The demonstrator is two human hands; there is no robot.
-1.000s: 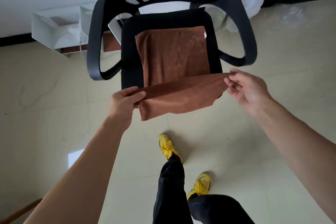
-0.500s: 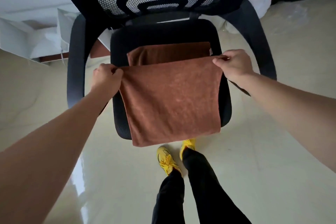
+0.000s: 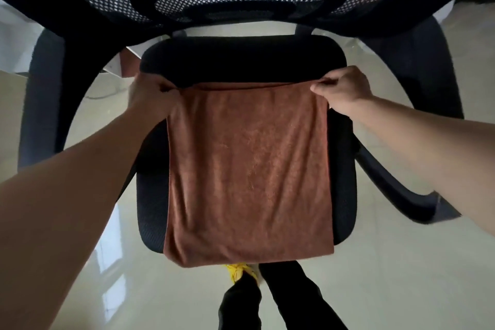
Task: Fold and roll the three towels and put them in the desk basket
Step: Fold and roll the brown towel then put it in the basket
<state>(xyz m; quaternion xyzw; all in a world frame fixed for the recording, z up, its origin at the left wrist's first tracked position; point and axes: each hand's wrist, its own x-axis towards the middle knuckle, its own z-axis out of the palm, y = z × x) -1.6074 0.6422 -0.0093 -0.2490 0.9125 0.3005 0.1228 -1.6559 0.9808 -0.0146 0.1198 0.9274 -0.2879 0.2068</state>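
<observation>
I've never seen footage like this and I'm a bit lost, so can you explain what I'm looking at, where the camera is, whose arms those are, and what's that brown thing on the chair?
There is no machine here. The picture comes from a wide-angle camera worn on a person's head, looking forward and down, so the two bare arms reaching in from the bottom corners are the wearer's own. Below you see their dark trousers and a yellow shoe on a pale floor.

In front of them stands a black office chair with a mesh back. A brown towel lies on its seat, folded over on itself, with its near edge hanging past the front of the seat. The left hand pinches the far left corner and the right hand pinches the far right corner. No basket is in view.
</observation>
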